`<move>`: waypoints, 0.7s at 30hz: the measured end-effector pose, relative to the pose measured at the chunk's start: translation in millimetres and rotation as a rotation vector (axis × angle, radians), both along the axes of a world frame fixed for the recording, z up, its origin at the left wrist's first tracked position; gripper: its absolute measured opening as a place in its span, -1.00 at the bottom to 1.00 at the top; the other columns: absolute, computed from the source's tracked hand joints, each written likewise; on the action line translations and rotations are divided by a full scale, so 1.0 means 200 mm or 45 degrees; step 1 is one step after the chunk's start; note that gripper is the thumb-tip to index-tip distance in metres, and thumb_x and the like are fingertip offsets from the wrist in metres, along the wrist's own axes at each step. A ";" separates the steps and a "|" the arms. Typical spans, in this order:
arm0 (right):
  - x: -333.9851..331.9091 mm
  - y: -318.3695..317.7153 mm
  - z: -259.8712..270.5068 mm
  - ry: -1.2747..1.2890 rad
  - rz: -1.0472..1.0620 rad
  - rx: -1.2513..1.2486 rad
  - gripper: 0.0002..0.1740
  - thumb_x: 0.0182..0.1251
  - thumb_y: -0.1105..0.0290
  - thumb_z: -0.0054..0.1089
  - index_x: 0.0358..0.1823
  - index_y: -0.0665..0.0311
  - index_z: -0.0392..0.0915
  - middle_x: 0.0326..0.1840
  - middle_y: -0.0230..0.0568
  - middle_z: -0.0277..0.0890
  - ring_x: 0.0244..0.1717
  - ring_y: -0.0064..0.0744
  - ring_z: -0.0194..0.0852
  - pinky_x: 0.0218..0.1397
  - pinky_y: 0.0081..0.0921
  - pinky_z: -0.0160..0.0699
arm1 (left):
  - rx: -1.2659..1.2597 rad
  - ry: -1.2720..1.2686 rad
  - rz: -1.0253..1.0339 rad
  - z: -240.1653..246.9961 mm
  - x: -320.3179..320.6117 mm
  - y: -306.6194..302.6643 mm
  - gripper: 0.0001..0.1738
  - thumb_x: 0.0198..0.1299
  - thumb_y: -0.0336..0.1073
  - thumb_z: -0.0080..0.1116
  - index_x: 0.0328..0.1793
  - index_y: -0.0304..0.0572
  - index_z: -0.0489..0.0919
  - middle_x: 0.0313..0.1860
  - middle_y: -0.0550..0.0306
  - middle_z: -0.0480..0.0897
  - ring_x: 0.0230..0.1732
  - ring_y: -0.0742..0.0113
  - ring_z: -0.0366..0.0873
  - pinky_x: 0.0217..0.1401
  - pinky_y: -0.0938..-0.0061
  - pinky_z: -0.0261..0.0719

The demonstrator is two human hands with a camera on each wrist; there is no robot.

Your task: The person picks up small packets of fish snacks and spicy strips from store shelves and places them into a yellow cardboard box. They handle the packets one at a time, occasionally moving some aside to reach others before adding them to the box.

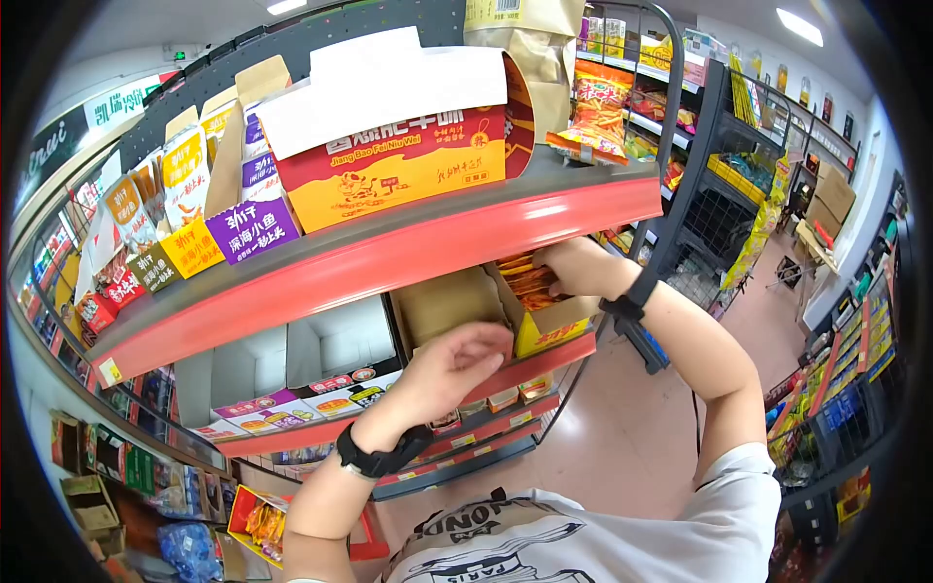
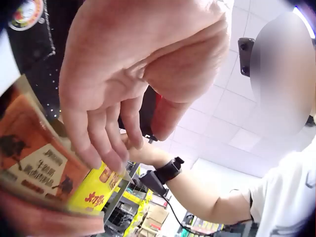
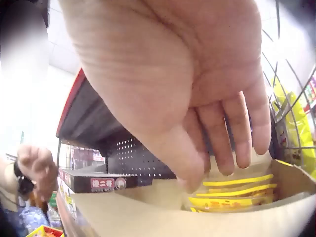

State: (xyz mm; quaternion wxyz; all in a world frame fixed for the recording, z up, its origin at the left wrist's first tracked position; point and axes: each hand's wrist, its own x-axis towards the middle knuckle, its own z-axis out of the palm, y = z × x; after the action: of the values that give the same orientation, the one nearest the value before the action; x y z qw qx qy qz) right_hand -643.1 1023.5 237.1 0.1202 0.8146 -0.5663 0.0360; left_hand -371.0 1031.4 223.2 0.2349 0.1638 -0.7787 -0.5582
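On the lower shelf, an open yellow cardboard box [image 1: 554,335] holds a row of flat snack packets [image 1: 525,280] in orange and yellow. My right hand [image 1: 588,270] reaches into this box from above. In the right wrist view its extended fingers hang down over the yellow packet edges [image 3: 237,192], with the thumb beside them and nothing visibly gripped. My left hand [image 1: 462,360] hovers in front of a brown cardboard box [image 1: 447,306] to the left. Its fingers are loosely bent and hold nothing in the left wrist view.
Above the hands runs the upper shelf's red front edge [image 1: 408,248], bearing a large red and yellow box [image 1: 398,185] and a purple box [image 1: 251,231]. White-fronted boxes [image 1: 340,335] stand further left on the lower shelf. Wire mesh [image 3: 294,123] rises beside the right hand.
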 end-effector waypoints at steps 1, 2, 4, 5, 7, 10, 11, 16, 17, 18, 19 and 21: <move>-0.02 -0.04 -0.04 0.004 0.005 -0.005 -0.63 -0.24 0.39 0.32 -0.30 0.33 0.52 -0.32 -0.06 0.51 -0.24 -0.08 0.47 -0.14 -0.34 0.44 | -0.005 0.004 0.005 0.03 -0.03 -0.01 -0.70 0.19 -0.38 -0.01 0.05 -0.27 0.40 -0.08 0.12 0.52 -0.05 0.43 0.47 0.01 0.54 0.42; -0.03 -0.08 -0.08 0.079 -0.015 0.003 -0.61 -0.26 0.38 0.34 -0.30 0.34 0.51 -0.33 -0.07 0.52 -0.24 -0.08 0.48 -0.14 -0.35 0.45 | -0.035 -0.047 0.056 0.05 -0.06 -0.02 -0.69 0.18 -0.39 0.00 0.06 -0.26 0.40 -0.07 0.12 0.51 -0.06 0.44 0.46 0.00 0.57 0.42; -0.02 -0.12 -0.10 0.214 -0.023 0.031 -0.64 -0.25 0.37 0.32 -0.32 0.34 0.52 -0.34 -0.11 0.54 -0.22 -0.14 0.50 -0.18 -0.35 0.48 | -0.366 -0.094 0.204 0.07 -0.12 -0.02 -0.65 0.14 -0.40 0.03 0.08 -0.25 0.39 -0.03 0.05 0.48 -0.03 0.35 0.44 0.00 0.55 0.42; -0.02 -0.13 -0.11 0.216 -0.019 0.030 -0.64 -0.25 0.37 0.32 -0.32 0.34 0.52 -0.34 -0.11 0.54 -0.22 -0.14 0.50 -0.18 -0.35 0.48 | -0.366 -0.093 0.208 0.05 -0.14 -0.04 -0.65 0.14 -0.40 0.03 0.08 -0.25 0.39 -0.03 0.05 0.48 -0.03 0.35 0.44 0.00 0.55 0.42; 0.04 -0.14 -0.07 0.451 -0.069 0.123 -0.72 -0.20 0.37 0.26 -0.37 0.32 0.55 -0.36 -0.14 0.55 -0.20 -0.21 0.51 -0.13 -0.35 0.46 | -0.618 -0.122 0.233 0.00 -0.19 -0.08 -0.62 0.10 -0.39 0.04 0.08 -0.27 0.38 0.05 -0.02 0.42 0.06 0.13 0.39 0.07 0.41 0.39; 0.05 -0.14 -0.10 0.394 0.003 -0.118 -0.85 -0.14 0.44 0.15 -0.48 0.31 0.57 -0.40 -0.16 0.56 -0.19 -0.25 0.52 -0.04 -0.38 0.41 | -0.881 -0.183 0.288 -0.07 -0.24 -0.10 -0.58 0.07 -0.39 0.02 0.11 -0.24 0.37 0.15 -0.06 0.34 0.14 -0.02 0.29 0.17 0.30 0.29; 0.03 -0.17 -0.14 0.290 0.067 -0.310 -0.88 -0.14 0.46 0.13 -0.50 0.30 0.57 -0.42 -0.17 0.56 -0.20 -0.24 0.51 -0.01 -0.40 0.39 | -0.885 -0.183 0.290 -0.07 -0.24 -0.09 -0.58 0.07 -0.39 0.02 0.11 -0.24 0.37 0.15 -0.06 0.34 0.14 -0.02 0.29 0.17 0.30 0.29; 0.11 -0.08 0.01 0.455 0.109 -0.055 -0.86 -0.10 0.47 0.06 -0.51 0.31 0.59 -0.44 -0.14 0.55 -0.23 -0.20 0.52 0.00 -0.38 0.39 | -0.993 -0.306 0.298 -0.07 -0.24 -0.06 -0.53 0.06 -0.39 0.01 0.17 -0.20 0.34 0.22 -0.05 0.28 0.21 -0.03 0.21 0.24 0.27 0.19; 0.13 -0.07 0.04 0.536 0.085 0.055 -0.86 -0.09 0.47 0.05 -0.51 0.31 0.60 -0.44 -0.13 0.55 -0.24 -0.20 0.53 -0.01 -0.37 0.39 | -0.987 -0.306 0.300 -0.07 -0.24 -0.06 -0.53 0.06 -0.39 0.01 0.17 -0.20 0.34 0.22 -0.05 0.28 0.21 -0.03 0.21 0.24 0.27 0.19; 0.14 -0.07 0.06 0.616 0.061 0.164 -0.85 -0.08 0.47 0.04 -0.51 0.31 0.60 -0.44 -0.12 0.56 -0.25 -0.19 0.53 -0.02 -0.36 0.39 | -1.002 -0.306 0.302 -0.08 -0.24 -0.06 -0.52 0.06 -0.39 0.01 0.17 -0.20 0.33 0.22 -0.05 0.28 0.20 -0.03 0.21 0.24 0.27 0.19; 0.13 -0.09 0.03 0.618 0.064 0.166 -0.85 -0.08 0.47 0.04 -0.51 0.31 0.60 -0.44 -0.12 0.56 -0.25 -0.19 0.53 -0.02 -0.36 0.39 | -1.019 -0.306 0.305 -0.08 -0.24 -0.07 -0.52 0.06 -0.38 0.01 0.18 -0.20 0.33 0.23 -0.04 0.27 0.20 -0.03 0.21 0.24 0.28 0.19; 0.11 -0.14 -0.04 0.586 0.089 -0.033 -0.86 -0.09 0.48 0.05 -0.51 0.31 0.60 -0.45 -0.11 0.55 -0.27 -0.20 0.53 -0.04 -0.35 0.39 | -0.995 -0.298 0.300 -0.08 -0.23 -0.07 -0.52 0.06 -0.38 0.01 0.18 -0.21 0.33 0.23 -0.04 0.27 0.20 -0.03 0.21 0.24 0.28 0.19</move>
State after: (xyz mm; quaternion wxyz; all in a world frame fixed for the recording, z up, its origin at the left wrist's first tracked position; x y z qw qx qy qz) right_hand -621.1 995.9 229.0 0.2553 0.8187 -0.4950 -0.1395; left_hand -417.9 1017.7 206.4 0.2514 0.2128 -0.9291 -0.1681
